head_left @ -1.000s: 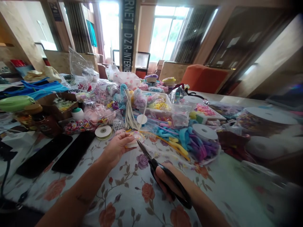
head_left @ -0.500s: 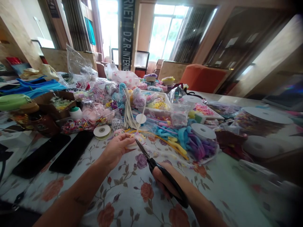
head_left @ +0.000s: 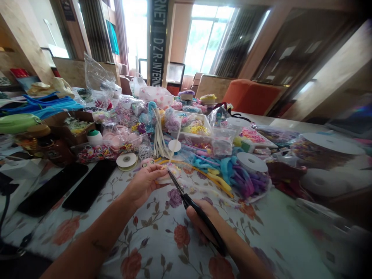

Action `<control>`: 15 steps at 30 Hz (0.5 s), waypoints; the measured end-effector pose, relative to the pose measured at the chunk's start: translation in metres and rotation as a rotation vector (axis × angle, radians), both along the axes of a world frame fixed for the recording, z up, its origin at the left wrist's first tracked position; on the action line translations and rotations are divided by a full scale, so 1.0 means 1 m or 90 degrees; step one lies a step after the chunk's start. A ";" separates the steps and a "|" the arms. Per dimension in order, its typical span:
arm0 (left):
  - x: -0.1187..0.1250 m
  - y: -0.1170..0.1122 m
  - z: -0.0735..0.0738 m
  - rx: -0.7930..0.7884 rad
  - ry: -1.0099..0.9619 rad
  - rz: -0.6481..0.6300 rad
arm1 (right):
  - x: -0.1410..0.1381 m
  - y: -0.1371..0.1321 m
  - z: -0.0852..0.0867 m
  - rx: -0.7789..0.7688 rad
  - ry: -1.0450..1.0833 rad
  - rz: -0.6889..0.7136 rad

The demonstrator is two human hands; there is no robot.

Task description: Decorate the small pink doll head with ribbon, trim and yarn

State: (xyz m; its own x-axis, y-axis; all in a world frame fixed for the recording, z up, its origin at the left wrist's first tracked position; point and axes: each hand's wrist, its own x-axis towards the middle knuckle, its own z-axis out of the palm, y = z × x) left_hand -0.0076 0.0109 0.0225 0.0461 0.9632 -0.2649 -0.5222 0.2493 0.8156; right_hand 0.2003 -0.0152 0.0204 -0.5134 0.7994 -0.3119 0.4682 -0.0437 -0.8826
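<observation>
My left hand point(head_left: 147, 182) is closed, thumb and fingers pinching a small pale craft piece point(head_left: 171, 171) with pastel trim. Its exact kind is too blurred to tell. A thin whitish strip point(head_left: 176, 141) rises from around it. My right hand point(head_left: 202, 219) grips black-handled scissors point(head_left: 200, 217), their blades pointing up and left. The blade tips meet the edge of the piece beside my left fingertips; whether they touch it I cannot tell. Both hands are above a flower-printed tablecloth point(head_left: 154, 240).
Two black phones point(head_left: 88, 186) lie at left, near a ribbon spool point(head_left: 126, 160). Beyond the hands, bags of beads, pale cords point(head_left: 159, 135) and a white tray point(head_left: 207, 126) crowd the table. A bag of coloured fuzzy strips point(head_left: 247, 178) and more spools stand at right.
The scissor handles have drawn slightly closer together, the blades staying at the piece. My left hand keeps its pinch. The whole view has shifted slightly.
</observation>
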 end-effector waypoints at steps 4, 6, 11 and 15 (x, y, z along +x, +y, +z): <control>0.000 -0.001 0.003 -0.015 -0.008 0.016 | 0.002 0.001 -0.005 0.000 0.006 0.017; 0.001 -0.002 0.004 -0.017 -0.007 0.026 | 0.003 0.001 -0.006 0.000 0.002 0.021; 0.001 -0.003 0.004 -0.004 0.004 0.031 | 0.001 0.002 -0.005 0.019 -0.003 0.011; 0.002 -0.003 0.003 0.008 0.014 0.027 | 0.000 0.001 -0.004 0.004 -0.001 0.013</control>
State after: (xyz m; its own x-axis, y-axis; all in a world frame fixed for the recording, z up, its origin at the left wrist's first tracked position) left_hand -0.0056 0.0082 0.0250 -0.0005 0.9675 -0.2530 -0.5140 0.2168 0.8299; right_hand 0.2000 -0.0143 0.0161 -0.5297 0.7903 -0.3079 0.4704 -0.0284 -0.8820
